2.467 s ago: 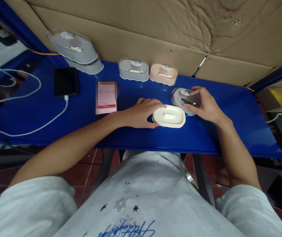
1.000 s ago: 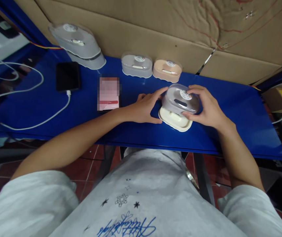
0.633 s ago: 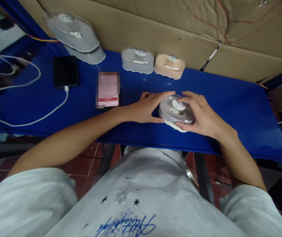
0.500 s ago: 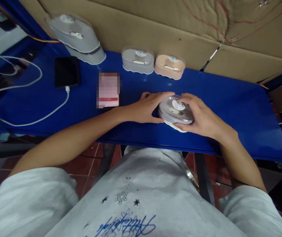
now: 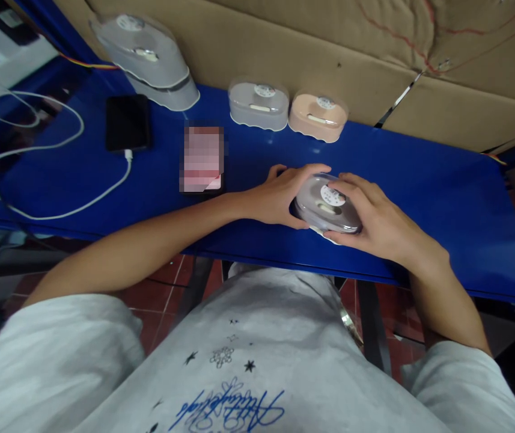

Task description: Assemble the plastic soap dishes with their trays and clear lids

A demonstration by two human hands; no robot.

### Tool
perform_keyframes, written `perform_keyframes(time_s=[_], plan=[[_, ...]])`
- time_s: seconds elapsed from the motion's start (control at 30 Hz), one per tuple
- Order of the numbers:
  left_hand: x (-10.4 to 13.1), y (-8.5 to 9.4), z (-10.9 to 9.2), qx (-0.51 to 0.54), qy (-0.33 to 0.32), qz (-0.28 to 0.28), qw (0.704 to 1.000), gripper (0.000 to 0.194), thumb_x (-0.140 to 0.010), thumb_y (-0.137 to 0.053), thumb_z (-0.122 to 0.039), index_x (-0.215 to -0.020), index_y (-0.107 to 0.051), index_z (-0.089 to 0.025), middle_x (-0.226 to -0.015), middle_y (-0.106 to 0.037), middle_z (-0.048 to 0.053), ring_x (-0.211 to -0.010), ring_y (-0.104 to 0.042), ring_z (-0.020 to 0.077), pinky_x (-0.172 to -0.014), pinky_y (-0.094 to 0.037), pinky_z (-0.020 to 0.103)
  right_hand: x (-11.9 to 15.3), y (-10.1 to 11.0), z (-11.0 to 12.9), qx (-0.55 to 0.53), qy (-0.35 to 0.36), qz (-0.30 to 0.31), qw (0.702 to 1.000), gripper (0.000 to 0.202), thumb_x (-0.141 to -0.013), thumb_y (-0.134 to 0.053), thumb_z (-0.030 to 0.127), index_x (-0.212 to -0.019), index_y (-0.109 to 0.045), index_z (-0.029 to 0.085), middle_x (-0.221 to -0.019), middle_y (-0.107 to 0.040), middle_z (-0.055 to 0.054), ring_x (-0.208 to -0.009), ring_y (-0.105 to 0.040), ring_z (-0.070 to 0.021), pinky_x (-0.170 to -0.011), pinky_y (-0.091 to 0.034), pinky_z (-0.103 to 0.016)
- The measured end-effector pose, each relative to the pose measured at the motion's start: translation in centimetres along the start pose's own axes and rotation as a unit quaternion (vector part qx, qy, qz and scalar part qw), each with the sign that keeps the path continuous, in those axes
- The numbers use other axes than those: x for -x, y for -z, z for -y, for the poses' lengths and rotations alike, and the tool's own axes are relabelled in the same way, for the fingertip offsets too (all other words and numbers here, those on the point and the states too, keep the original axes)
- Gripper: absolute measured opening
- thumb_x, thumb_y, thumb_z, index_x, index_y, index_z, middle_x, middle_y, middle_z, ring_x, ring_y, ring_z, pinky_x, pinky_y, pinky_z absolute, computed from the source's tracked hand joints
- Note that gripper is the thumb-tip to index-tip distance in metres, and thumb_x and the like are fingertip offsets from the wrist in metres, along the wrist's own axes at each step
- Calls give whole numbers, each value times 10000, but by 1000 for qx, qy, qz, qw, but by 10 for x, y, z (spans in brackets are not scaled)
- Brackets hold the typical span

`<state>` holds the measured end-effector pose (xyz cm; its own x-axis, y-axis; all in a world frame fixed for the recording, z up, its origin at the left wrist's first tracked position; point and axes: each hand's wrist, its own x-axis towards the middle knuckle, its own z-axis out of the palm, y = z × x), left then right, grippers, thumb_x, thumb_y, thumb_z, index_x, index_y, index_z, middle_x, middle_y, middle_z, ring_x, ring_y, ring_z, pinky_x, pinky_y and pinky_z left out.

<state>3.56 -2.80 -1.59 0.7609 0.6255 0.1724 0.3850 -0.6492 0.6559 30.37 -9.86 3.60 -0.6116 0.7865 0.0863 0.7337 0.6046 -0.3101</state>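
Near the front edge of the blue table, a small grey oval box [image 5: 313,207] with a clear domed lid and a round white sticker sits between my hands. My left hand [image 5: 284,191] grips its left end, thumb toward me and fingers on the far side. Around the right end wraps my right hand [image 5: 377,219], with a finger on the lid by the sticker and the thumb low at the near side. A pale wavy rim shows below the lid. The box's underside is hidden.
Behind stand a grey lidded box [image 5: 257,111] and a peach one [image 5: 318,117]. Stacked grey boxes [image 5: 153,60] are at the back left. A pixelated phone [image 5: 203,159] and a black device [image 5: 126,123] on a white cable [image 5: 59,213] lie left. Cardboard [image 5: 284,36] lines the back.
The whole view has shifted slightly, so the table's things appear a little further right. Both hands keep their hold on the grey box, with hardly any change in grip.
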Motion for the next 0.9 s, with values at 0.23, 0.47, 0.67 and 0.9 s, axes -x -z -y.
perform_keyframes(time_s=[0.23, 0.47, 0.67, 0.9], plan=[[2, 5, 8, 24, -10, 26, 999, 1170, -745, -866, -679, -1677, -241, -349, -1758, -352, 148, -1609, -319, 437, -1266, -110, 644, -3, -6, 5, 26, -6, -7, 1000, 888, -935, -713, 663, -1674, -334, 351, -1701, -419, -153, -1478, -486, -492, -1148, -496, -734], [-3, 4, 5, 39, -12, -1, 999, 1236, -689, -915, -609, -1683, -221, -371, -1752, -355, 131, -1582, -369, 442, -1257, -139, 647, -1, -2, 6, 25, 6, -20, 999, 895, -940, -726, 638, -1693, -304, 402, -1738, -385, -99, -1497, -468, -510, -1166, -477, -756], [-1, 6, 4, 19, -3, -11, 1000, 1162, -666, -937, -529, -1634, -319, -352, -1681, -469, 126, -1536, -425, 439, -1252, -141, 640, 3, -1, 7, 24, 2, -4, 1000, 1043, -894, -784, 638, -1723, -188, 423, -1780, -304, -96, -1546, -401, -544, -1149, -486, -797], [2, 9, 9, 29, -9, 3, 1000, 1115, -735, -897, -588, -1646, -307, -333, -1707, -431, 136, -1566, -395, 425, -1262, -137, 626, 4, -2, 8, 31, 7, 11, 999, 1030, -919, -762, 619, -1727, -147, 450, -1811, -208, -88, -1585, -346, -527, -1162, -465, -804]])
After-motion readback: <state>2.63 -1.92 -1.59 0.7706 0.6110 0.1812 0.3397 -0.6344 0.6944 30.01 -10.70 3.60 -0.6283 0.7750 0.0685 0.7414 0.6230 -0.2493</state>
